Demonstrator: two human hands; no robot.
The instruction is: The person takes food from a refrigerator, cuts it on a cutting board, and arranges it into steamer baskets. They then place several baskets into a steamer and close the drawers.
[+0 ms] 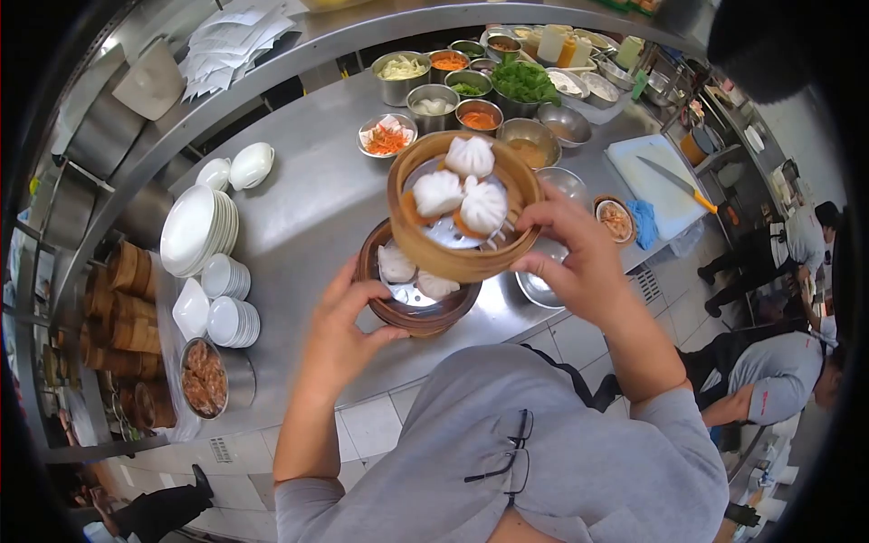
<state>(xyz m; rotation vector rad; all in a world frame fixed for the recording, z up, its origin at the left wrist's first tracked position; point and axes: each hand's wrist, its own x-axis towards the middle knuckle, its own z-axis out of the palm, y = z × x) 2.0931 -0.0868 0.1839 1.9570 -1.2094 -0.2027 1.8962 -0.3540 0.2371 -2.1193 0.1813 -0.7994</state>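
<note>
A light bamboo steamer basket (425, 249) is tilted and raised over the counter, with my right hand (570, 253) closed on its right rim. Inside it sit several white pleated buns (483, 206) on a perforated metal liner. Partly hidden beneath is a darker bamboo steamer basket (412, 323), where white dumplings (396, 264) show on a shiny liner. My left hand (339, 330) grips this lower basket's left side, fingers over the rim and thumb along the near wall.
Plates (201, 231) and small bowls (233, 321) are stacked at left, beside a pot of meat (204, 376). Ingredient tins (403, 86) line the back. A knife (670, 176) lies on a white cutting board (647, 167) at right. Co-workers (778, 376) stand at right.
</note>
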